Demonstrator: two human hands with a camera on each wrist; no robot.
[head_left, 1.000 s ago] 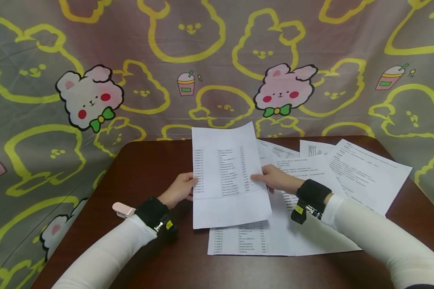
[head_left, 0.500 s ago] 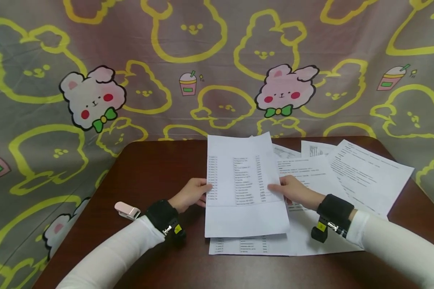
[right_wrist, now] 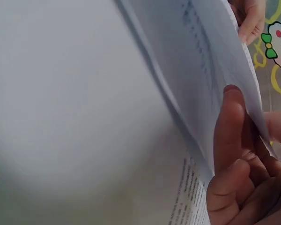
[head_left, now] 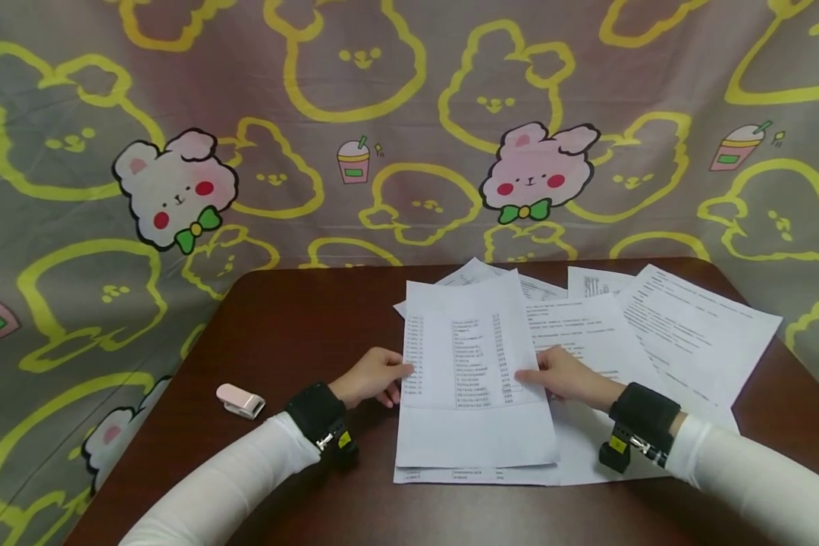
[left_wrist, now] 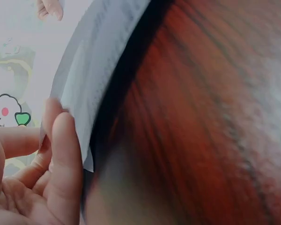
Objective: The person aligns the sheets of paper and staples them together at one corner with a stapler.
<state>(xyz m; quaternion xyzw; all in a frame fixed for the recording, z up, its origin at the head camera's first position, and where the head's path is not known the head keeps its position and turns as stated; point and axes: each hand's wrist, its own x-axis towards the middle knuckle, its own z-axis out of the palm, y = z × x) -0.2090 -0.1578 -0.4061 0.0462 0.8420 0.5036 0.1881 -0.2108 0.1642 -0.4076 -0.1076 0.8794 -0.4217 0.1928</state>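
Note:
A printed sheet of paper (head_left: 474,356) with columns of text is held between both hands, a little above another sheet on the table. My left hand (head_left: 375,375) pinches its left edge, thumb on the printed face and fingers behind. At the right edge my right hand (head_left: 565,375) pinches the same sheet in the same way. In the left wrist view the fingers (left_wrist: 65,154) lie against the back of the paper (left_wrist: 91,65). Fingers (right_wrist: 230,126) also press the sheet's underside in the right wrist view.
Several printed sheets (head_left: 696,326) lie overlapping on the right and back of the dark wooden table (head_left: 300,318). To the left rests a pink and white clip-like object (head_left: 240,400). A patterned curtain (head_left: 409,136) hangs behind the table.
Both hands have carried the sheet to the right and down toward the near edge. It now covers most of the printed sheet below, and more of the back papers shows.

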